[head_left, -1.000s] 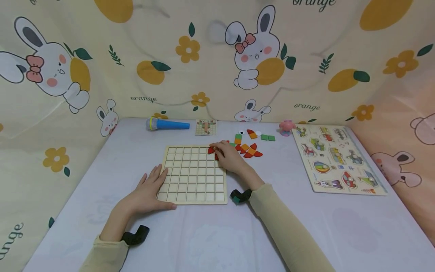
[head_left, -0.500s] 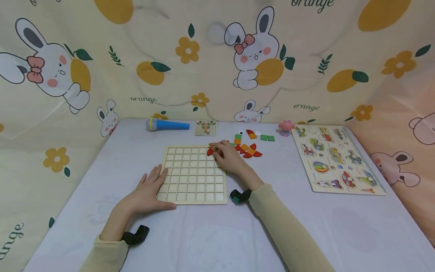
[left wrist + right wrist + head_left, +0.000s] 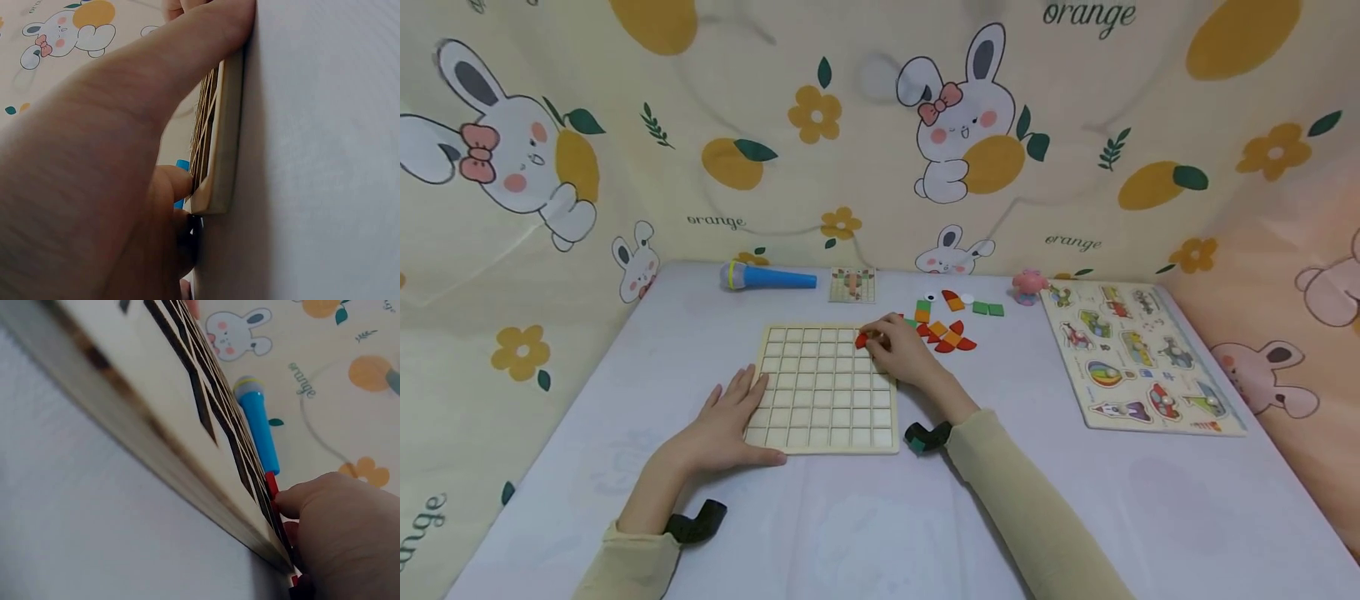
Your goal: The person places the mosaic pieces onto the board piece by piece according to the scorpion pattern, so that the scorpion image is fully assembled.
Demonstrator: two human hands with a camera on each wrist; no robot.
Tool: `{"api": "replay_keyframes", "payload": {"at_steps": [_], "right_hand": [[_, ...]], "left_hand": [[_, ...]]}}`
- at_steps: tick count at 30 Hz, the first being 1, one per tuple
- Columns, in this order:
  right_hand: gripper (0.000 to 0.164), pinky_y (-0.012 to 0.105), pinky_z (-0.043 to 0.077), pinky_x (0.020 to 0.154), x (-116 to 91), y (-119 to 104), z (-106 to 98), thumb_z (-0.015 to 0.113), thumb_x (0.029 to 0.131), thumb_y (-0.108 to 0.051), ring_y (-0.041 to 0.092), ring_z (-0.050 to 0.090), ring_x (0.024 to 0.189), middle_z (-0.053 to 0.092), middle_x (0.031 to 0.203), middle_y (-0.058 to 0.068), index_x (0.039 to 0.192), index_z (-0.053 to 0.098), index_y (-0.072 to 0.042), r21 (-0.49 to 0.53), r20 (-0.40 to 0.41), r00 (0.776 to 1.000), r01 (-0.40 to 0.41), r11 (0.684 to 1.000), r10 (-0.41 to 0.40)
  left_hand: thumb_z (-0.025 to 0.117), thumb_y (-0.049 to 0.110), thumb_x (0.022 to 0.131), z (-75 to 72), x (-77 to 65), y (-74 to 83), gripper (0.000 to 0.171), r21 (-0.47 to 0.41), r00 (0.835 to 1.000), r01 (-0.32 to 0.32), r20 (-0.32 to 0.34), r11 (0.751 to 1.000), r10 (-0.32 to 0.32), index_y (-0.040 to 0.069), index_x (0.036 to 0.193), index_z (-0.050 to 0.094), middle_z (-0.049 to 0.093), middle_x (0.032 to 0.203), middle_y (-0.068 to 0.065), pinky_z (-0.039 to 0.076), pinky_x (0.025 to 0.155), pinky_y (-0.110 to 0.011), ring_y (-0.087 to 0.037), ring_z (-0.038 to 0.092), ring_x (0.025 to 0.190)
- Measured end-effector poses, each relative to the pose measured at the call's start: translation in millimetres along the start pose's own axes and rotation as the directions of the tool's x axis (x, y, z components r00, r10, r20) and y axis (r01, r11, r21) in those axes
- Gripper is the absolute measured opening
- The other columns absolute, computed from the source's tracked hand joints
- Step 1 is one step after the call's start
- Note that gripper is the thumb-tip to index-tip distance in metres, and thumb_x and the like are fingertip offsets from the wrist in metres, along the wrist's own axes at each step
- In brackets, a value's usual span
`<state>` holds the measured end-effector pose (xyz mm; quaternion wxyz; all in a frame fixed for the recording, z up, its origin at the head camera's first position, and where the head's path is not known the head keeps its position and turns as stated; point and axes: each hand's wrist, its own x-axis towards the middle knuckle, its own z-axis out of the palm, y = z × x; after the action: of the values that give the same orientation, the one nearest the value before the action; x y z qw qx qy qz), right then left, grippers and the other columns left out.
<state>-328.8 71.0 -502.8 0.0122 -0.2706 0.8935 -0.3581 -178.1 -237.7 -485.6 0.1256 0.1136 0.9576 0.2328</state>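
A pale wooden grid board [image 3: 808, 398] lies flat on the white table. My left hand [image 3: 722, 425] rests spread along its left edge, the thumb at the near left corner and the fingertips over the rim. At the far right corner my right hand [image 3: 902, 350] bends its fingers and pinches a small red tile [image 3: 861, 341] at the grid's cells. Seen from the right wrist, the thumb [image 3: 294, 503] meets the red tile [image 3: 272, 485] on the board's top, and the other fingers are mostly hidden.
Several red, orange and green tiles [image 3: 953, 337] lie loose beyond the right hand. Farther back are a blue toy microphone [image 3: 775, 277], a patterned card [image 3: 852, 285] and a pink figurine [image 3: 1028, 285]. A picture puzzle board [image 3: 1120, 333] lies on the right.
My right fingers have shifted slightly at the corner, and a second red patch under them is now hidden. My left hand has stayed on the board's edge. The head view has tilted a little.
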Motion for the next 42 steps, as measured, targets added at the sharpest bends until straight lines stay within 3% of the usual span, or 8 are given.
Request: {"api": "replay_keyframes", "payload": {"at_steps": [6, 11, 21, 33, 42], "right_hand": [[0.028, 0.036, 0.05, 0.081, 4, -2, 3, 0.065, 0.102, -0.016, 0.025, 0.058, 0.095, 0.065, 0.112, 0.012, 0.127, 0.075, -0.006, 0.051, -0.047, 0.989, -0.138, 0.989, 0.14], [0.028, 0.038, 0.051, 0.083, 7, -8, 3, 0.064, 0.101, -0.016, 0.027, 0.059, 0.097, 0.064, 0.109, 0.013, 0.125, 0.075, -0.006, 0.05, -0.06, 0.98, -0.186, 0.981, 0.188], [0.028, 0.037, 0.05, 0.081, 8, -10, 6, 0.065, 0.102, -0.016, 0.027, 0.059, 0.094, 0.064, 0.109, 0.015, 0.125, 0.076, -0.006, 0.049, -0.094, 0.983, -0.156, 0.987, 0.16], [0.03, 0.047, 0.054, 0.093, 9, -12, 10, 0.059, 0.106, -0.015, 0.034, 0.062, 0.104, 0.063, 0.118, 0.02, 0.129, 0.068, 0.0, 0.023, -0.057, 0.994, -0.095, 0.995, 0.096], [0.027, 0.045, 0.053, 0.088, 10, -14, 10, 0.062, 0.104, -0.017, 0.031, 0.059, 0.098, 0.061, 0.116, 0.017, 0.127, 0.07, -0.005, 0.038, -0.071, 0.988, -0.135, 0.99, 0.138]], "left_hand": [[0.084, 0.07, 0.075, 2.3, 1.2, -0.6, 0.135, 0.001, 1.0, -0.009, -0.003, 1.0, 0.009, -0.001, 0.168, 0.018, 0.003, 0.176, -0.026, 0.002, 0.128, -0.067, -0.044, 0.002, 0.163], [0.084, 0.071, 0.075, 1.6, 2.2, 1.0, 0.135, 0.004, 1.0, -0.003, 0.009, 1.0, 0.003, -0.001, 0.168, 0.017, 0.002, 0.176, -0.025, 0.002, 0.129, -0.067, -0.044, 0.001, 0.164], [0.084, 0.069, 0.076, -1.6, 2.5, 0.8, 0.135, 0.004, 1.0, -0.009, 0.013, 1.0, 0.009, -0.002, 0.168, 0.016, 0.002, 0.176, -0.027, 0.002, 0.128, -0.067, -0.045, 0.001, 0.163], [0.084, 0.068, 0.077, -2.6, -2.1, -2.5, 0.133, -0.003, 1.0, -0.001, 0.009, 1.0, 0.001, -0.003, 0.168, 0.017, 0.003, 0.176, -0.027, 0.002, 0.128, -0.068, -0.045, 0.002, 0.163], [0.084, 0.068, 0.076, -4.2, -1.6, -1.5, 0.133, 0.001, 1.0, -0.005, 0.001, 1.0, 0.005, -0.002, 0.168, 0.018, 0.004, 0.176, -0.027, 0.003, 0.128, -0.068, -0.045, 0.003, 0.163]]}}
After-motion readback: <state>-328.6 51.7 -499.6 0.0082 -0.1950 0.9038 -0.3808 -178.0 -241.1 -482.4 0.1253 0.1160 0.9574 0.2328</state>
